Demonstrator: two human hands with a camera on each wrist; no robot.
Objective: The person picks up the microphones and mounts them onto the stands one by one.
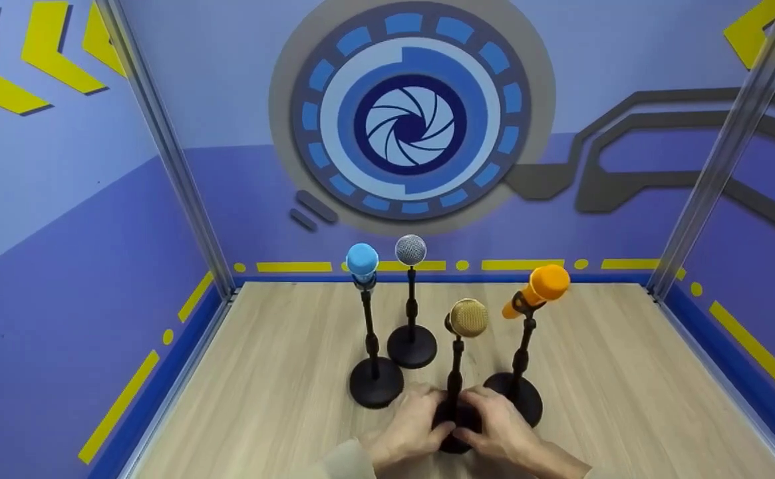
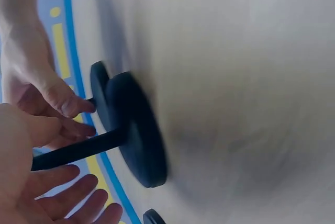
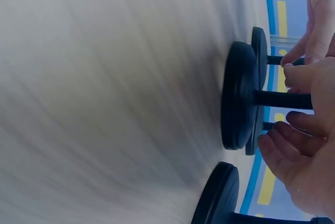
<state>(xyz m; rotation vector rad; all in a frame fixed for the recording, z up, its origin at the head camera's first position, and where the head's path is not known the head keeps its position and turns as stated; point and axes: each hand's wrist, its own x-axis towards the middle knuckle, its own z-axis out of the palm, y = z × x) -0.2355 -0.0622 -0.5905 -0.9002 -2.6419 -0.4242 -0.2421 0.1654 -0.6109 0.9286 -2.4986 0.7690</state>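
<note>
A gold-headed microphone stands upright on a small black desk stand near the front. My left hand and right hand flank the lower pole, over the round base. In the left wrist view, the pole passes between the thumb and loosely bent fingers of the left hand, which stay above the base. From the right wrist, the right hand shows spread, relaxed fingers around the pole. Neither hand visibly grips the pole; exact contact is partly hidden.
A blue microphone stands to the left, with a silver-headed microphone behind it. Close on the right is an orange microphone, tilted on its stand, its base beside my right hand. Printed panels enclose the wooden table.
</note>
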